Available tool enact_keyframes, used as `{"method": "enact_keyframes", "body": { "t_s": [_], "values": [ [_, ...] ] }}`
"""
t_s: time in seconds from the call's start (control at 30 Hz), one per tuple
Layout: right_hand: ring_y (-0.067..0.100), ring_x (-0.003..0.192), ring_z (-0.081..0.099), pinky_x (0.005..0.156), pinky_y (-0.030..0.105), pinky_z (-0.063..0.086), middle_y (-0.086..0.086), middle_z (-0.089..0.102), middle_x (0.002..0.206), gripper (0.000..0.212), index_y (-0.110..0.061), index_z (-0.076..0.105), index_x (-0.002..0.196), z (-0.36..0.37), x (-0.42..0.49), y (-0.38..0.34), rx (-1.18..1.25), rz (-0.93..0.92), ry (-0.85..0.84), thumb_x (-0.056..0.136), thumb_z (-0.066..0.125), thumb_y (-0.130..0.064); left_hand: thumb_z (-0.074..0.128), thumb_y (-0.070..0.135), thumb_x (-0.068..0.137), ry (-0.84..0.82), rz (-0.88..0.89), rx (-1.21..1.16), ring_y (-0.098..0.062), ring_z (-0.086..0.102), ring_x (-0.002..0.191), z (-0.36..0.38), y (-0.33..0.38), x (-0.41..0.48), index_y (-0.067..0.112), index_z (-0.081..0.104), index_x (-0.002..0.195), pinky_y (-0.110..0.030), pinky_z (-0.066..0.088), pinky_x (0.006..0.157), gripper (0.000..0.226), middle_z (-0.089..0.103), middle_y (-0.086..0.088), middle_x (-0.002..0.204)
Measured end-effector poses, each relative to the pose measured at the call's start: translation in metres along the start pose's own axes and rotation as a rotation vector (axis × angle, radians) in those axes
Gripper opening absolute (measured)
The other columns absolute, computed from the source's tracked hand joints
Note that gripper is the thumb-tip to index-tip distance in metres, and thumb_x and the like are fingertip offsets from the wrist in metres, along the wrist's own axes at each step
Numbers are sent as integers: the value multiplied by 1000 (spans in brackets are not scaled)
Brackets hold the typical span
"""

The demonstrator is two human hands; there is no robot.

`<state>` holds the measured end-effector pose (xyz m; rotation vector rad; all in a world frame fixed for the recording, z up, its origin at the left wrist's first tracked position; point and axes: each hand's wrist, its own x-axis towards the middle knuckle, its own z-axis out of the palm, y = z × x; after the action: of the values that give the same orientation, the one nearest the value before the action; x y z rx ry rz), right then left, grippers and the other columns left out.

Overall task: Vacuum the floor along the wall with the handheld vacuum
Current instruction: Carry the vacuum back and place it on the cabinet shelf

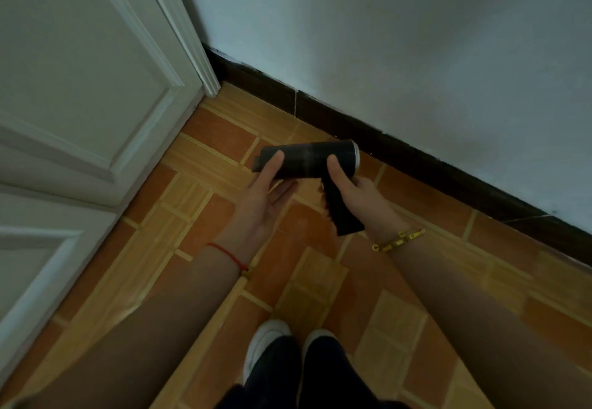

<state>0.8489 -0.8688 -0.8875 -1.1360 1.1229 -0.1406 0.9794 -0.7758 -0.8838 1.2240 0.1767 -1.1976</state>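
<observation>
A black handheld vacuum (307,160) with a barrel body and a silver ring at its right end is held level above the floor, its handle pointing down toward me. My right hand (347,186) grips the handle, thumb up against the barrel. My left hand (262,197) supports the barrel's left end from below, thumb on its front and fingers extended. The orange and tan tiled floor (320,280) runs beneath, and the white wall (400,56) with its dark baseboard (416,158) lies just beyond the vacuum.
A white panelled door (80,104) and its frame fill the left side, meeting the wall at a corner. My two feet in white shoes (266,344) stand on the tiles at the bottom centre. The baseboard runs diagonally toward the right edge.
</observation>
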Motion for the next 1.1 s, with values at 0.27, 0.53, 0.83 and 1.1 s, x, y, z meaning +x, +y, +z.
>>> {"method": "enact_keyframes", "body": {
  "t_s": [0.27, 0.53, 0.83, 1.1],
  "values": [
    [21, 58, 63, 60, 31, 57, 10, 67, 70, 60, -4, 67, 88, -10, -137, -147, 63, -48, 16, 89, 48, -61, 68, 28, 88, -57, 102, 26, -19, 69, 108, 84, 113, -139, 17, 59, 125, -27, 56, 90, 39, 67, -10, 125],
    [25, 64, 65, 64, 34, 55, 13, 68, 75, 74, -1, 67, 94, -16, -295, -320, 115, -116, 8, 81, 47, -71, 71, 27, 85, -98, 143, 1, -21, 69, 109, 180, 257, -302, 14, 61, 122, -31, 53, 97, 41, 66, -12, 127],
    [24, 65, 64, 69, 35, 55, 12, 68, 80, 76, -5, 65, 102, -14, -462, -474, 192, -167, -63, 73, 47, -73, 71, 27, 86, -124, 189, 59, -22, 68, 111, 254, 391, -479, 16, 62, 118, -36, 52, 101, 35, 66, -11, 126],
    [24, 69, 65, 69, 36, 53, 12, 70, 85, 84, -11, 68, 100, 2, -542, -527, 166, -145, -138, 58, 53, -82, 75, 29, 82, -81, 184, 8, -24, 69, 110, 260, 441, -574, 16, 61, 117, -38, 51, 102, 40, 68, -10, 123]
  ]
}}
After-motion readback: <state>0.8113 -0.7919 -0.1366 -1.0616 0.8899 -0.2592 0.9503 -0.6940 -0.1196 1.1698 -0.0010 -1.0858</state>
